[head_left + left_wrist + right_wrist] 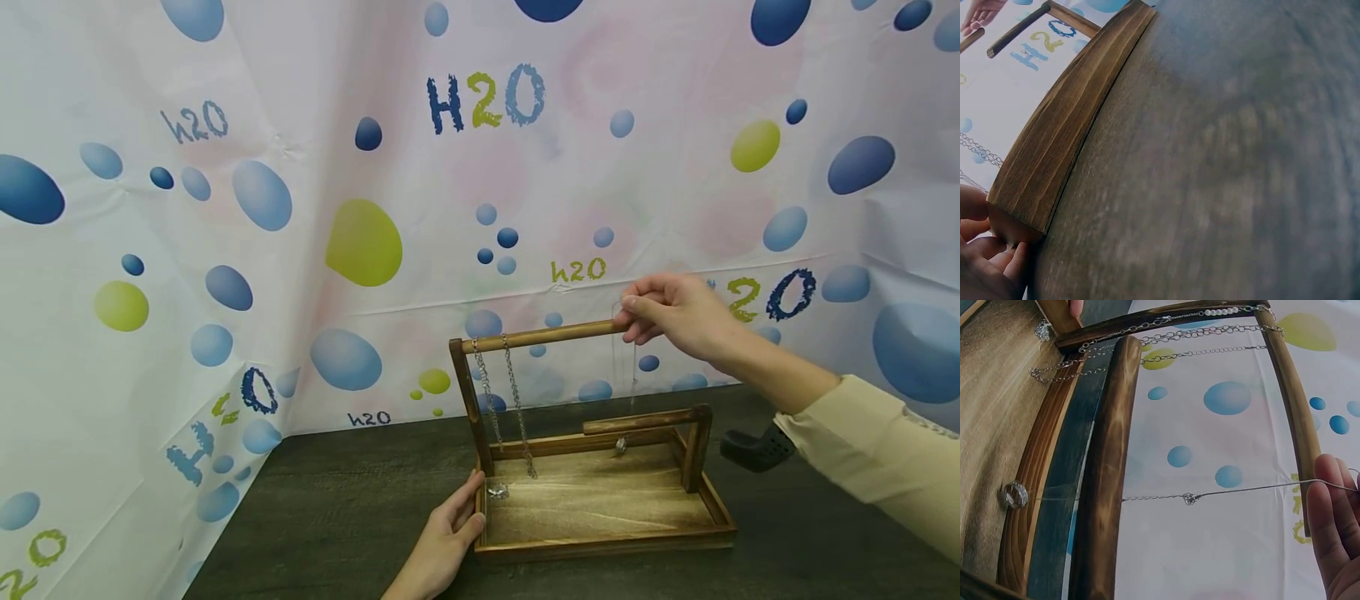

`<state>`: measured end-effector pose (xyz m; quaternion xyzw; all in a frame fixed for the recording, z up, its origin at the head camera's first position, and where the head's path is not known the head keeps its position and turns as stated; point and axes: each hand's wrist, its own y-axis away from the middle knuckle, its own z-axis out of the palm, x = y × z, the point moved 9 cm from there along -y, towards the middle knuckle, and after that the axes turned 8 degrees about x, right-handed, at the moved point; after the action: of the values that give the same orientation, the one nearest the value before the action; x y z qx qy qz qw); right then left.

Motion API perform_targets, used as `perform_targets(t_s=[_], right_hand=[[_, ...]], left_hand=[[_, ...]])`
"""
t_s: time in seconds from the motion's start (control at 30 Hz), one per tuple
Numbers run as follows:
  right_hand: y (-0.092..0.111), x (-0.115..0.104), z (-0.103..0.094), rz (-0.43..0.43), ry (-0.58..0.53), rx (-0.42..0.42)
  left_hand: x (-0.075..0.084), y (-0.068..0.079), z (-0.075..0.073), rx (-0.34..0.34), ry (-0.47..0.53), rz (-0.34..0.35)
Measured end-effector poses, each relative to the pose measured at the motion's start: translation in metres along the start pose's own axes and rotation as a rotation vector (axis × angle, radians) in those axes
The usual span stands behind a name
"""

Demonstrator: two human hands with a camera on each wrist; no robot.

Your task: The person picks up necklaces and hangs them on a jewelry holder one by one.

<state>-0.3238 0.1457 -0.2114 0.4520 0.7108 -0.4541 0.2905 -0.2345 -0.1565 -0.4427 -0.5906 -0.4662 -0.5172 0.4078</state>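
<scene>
A wooden jewelry stand [600, 540], a shallow tray with two bars above it, sits on the dark table. My left hand [441, 537] grips the tray's left wall near the front corner, thumb and fingers around the wood in the left wrist view. At the free end of the upper bar [555, 335], my right hand [671, 312] pinches a thin necklace chain [1260, 487]. That chain hangs down past the lower bar [641, 422], with a small tangled clump [1190, 499] partway along. Below it is a silvery ring [1015, 495].
Silver chains [517, 400] hang from the left part of the upper bar. A sparkling piece [498, 492] lies at the tray's left end. Behind the table [337, 500] hangs a white sheet [420, 317] with blue and green spots. A black device [757, 450] shows under the right sleeve.
</scene>
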Motion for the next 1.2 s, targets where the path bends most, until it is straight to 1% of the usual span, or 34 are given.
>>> perform_targets(t_s=[0.13, 0.43, 0.77, 1.2], right_hand=[[-0.001, -0.001, 0.005, 0.005, -0.008, -0.008], [-0.001, -0.002, 0.018, 0.017, -0.050, -0.030], [-0.003, -0.005, 0.028, 0.022, -0.063, -0.020], [-0.005, -0.012, 0.043, 0.036, -0.116, -0.034]], left_hand=[[0.001, 0.000, 0.000, -0.002, -0.001, 0.014], [-0.001, -0.001, -0.001, -0.005, -0.008, 0.015], [0.000, -0.002, 0.000, -0.003, 0.000, 0.017], [0.001, -0.002, -0.001, -0.007, 0.007, 0.023]])
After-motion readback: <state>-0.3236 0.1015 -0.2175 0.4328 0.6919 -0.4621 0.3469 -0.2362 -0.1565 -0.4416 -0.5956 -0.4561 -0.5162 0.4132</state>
